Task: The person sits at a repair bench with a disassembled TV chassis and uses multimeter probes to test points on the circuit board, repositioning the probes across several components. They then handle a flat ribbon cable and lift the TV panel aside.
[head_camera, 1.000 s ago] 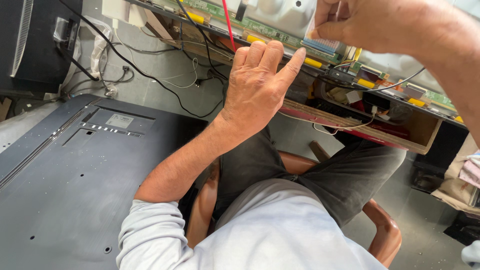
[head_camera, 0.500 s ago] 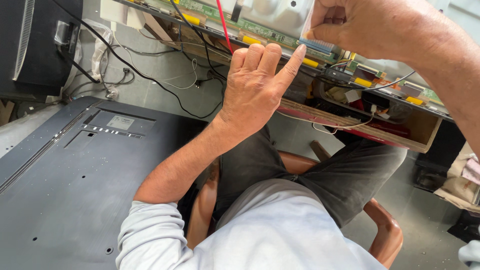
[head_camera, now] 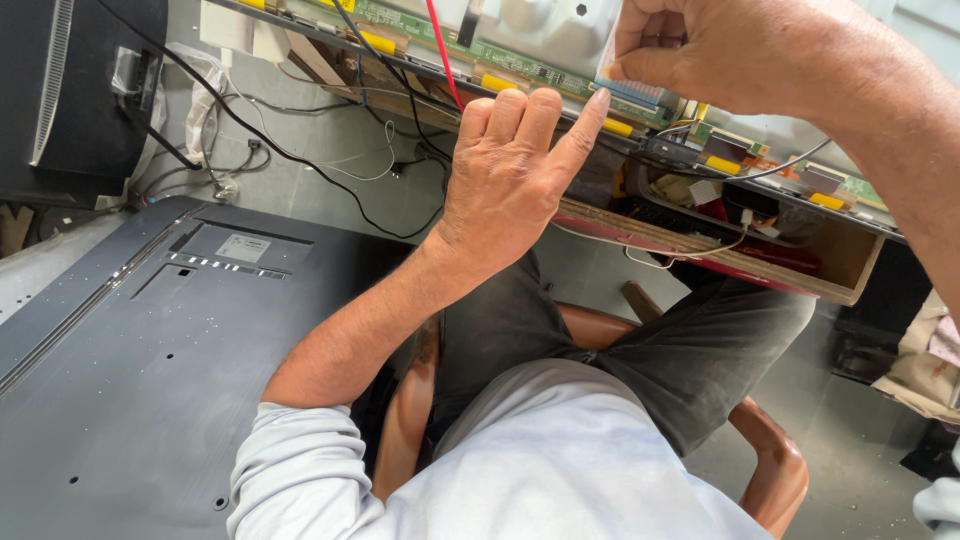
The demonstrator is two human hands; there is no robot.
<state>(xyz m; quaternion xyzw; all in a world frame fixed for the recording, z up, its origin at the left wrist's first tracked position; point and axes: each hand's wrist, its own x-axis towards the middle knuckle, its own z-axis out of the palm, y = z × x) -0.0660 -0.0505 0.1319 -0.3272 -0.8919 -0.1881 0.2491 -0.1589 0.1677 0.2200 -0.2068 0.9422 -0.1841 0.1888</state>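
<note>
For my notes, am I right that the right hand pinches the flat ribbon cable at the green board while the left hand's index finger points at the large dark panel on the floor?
Not quite. In the head view the left hand points its index finger up at the ribbon cable by the green board, not at the dark panel. The right hand does pinch the cable.

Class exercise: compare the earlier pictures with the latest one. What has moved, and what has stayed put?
Little has changed. The right hand keeps pinching the flat ribbon cable at the green circuit board. The left hand stays raised, forefinger by the cable. Only the view shifts slightly. The dark panel lies unmoved.
</note>
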